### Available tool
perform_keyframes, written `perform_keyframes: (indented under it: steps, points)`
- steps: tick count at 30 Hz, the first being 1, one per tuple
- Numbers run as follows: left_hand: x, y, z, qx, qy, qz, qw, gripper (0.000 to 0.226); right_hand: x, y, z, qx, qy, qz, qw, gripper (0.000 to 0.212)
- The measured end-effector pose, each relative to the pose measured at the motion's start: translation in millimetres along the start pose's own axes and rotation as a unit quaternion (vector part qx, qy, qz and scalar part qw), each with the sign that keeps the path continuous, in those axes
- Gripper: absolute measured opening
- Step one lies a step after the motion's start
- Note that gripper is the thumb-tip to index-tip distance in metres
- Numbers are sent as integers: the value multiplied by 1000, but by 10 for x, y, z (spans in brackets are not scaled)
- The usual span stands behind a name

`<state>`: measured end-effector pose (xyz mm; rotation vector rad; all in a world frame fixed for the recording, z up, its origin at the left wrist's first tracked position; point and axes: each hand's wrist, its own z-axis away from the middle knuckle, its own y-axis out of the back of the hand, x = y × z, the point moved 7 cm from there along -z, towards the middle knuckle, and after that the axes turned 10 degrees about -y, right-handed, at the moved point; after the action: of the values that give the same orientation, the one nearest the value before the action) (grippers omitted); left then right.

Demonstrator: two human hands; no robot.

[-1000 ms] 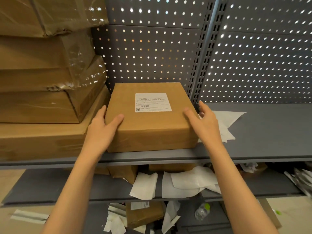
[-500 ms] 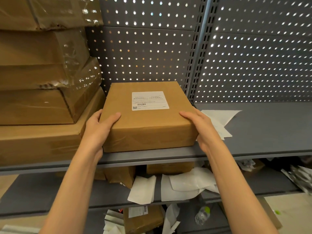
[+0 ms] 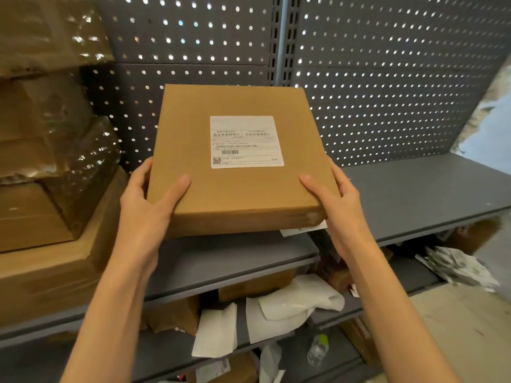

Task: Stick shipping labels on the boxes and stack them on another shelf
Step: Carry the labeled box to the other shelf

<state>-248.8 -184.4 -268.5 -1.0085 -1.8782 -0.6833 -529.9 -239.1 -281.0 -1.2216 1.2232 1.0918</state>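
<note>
Your left hand (image 3: 143, 211) and right hand (image 3: 336, 205) grip the labelled box (image 3: 237, 189) above the shelf (image 3: 414, 194), open room rightward.

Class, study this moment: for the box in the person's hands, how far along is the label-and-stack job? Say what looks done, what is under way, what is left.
Done: a white shipping label is already stuck on top of the brown box. Under way: the left hand and right hand grip its sides, holding it above the grey shelf. Left: setting it on a stack elsewhere.
</note>
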Motion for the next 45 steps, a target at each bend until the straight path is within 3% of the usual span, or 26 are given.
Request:
perform_keyframes:
  steps: [4,9,23,29,34,45]
  points:
    - [90,-343,3,-31,-12,56,998,66,-97,344,102,38,23,1,999,74]
    - [223,-899,78,-79,-23,99,992,64,-202,909,205,91,42,2,995,62]
    - [801,-2819,613,-158,-38,158,974,62,-447,2904,194,198,55,5,979,82]
    - [981,-3642,881,-178,-40,178,967,63,-549,3750,88,207,63,11,976,69]
    - [1078,-4194,1049,-192,-38,181,964,63,-556,4316,-67,219,62,27,973,71]
    - [1024,-5153,1010,-184,-9,163,969,65,-405,5121,-746,204,48,11,978,69]
